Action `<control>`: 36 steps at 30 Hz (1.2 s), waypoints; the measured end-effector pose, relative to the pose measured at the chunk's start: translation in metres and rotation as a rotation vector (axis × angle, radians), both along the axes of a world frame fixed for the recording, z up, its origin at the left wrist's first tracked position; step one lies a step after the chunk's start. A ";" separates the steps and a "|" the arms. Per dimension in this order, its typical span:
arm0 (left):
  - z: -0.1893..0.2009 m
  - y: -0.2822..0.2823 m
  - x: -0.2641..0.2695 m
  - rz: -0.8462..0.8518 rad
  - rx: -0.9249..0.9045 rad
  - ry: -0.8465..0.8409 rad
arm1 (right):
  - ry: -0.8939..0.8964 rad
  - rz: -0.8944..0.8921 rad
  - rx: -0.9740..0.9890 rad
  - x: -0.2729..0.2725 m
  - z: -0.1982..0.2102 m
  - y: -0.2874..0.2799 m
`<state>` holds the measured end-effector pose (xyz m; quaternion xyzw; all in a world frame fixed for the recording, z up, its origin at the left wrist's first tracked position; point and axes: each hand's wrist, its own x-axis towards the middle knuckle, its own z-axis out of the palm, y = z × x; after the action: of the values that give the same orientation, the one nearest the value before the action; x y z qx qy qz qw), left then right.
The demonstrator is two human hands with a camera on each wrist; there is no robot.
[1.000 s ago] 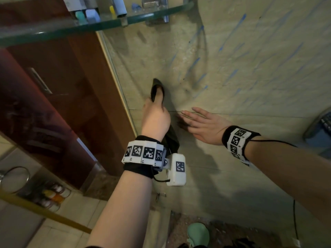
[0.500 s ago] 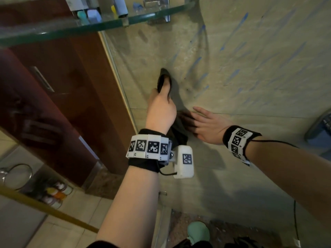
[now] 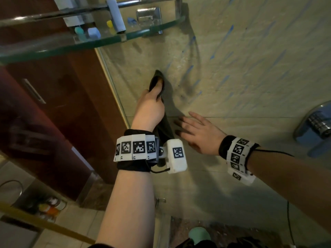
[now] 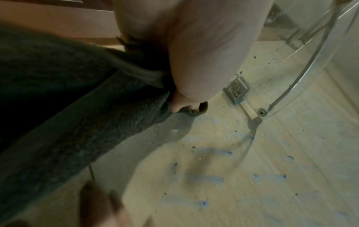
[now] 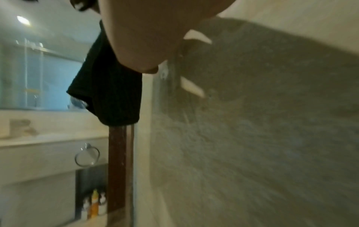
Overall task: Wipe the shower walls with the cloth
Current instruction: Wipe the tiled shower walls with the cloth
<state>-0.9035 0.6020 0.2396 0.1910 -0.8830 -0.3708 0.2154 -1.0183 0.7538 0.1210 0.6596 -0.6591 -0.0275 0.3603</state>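
Note:
A dark cloth (image 3: 158,78) lies against the beige tiled shower wall (image 3: 250,77), which carries blue streaks (image 3: 226,35). My left hand (image 3: 150,106) grips the cloth and presses its upper end to the wall, while the rest hangs down past my wrist. In the left wrist view the cloth (image 4: 77,122) fills the left side, with my fingertips (image 4: 178,104) curled into it. My right hand (image 3: 198,133) lies flat on the wall just right of the cloth, fingers spread and holding nothing. The right wrist view shows the cloth (image 5: 110,86) hanging beside my palm.
A glass corner shelf (image 3: 146,32) with small bottles juts out above my left hand. The glass door edge (image 3: 114,90) and a brown wooden door (image 3: 53,108) stand to the left. A chrome tap fitting (image 3: 315,126) sticks out at the right. A green slipper (image 3: 198,235) is below.
My left hand has slid the cloth upward along the wall. My right hand has stayed flat in about the same spot.

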 end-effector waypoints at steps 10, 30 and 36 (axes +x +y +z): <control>0.006 0.001 0.019 -0.222 0.200 0.146 | -0.971 0.143 -0.656 0.047 0.070 -0.017; 0.019 0.003 0.061 -0.108 0.339 0.143 | -1.832 0.158 -0.425 0.078 0.086 -0.020; 0.013 0.004 0.057 0.056 0.615 0.198 | -2.091 0.240 -0.314 0.085 0.092 -0.008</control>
<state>-0.8462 0.6063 0.2527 0.2341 -0.6987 -0.6309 0.2427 -0.9338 0.7463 0.2130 0.3623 -0.5682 0.6738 -0.3033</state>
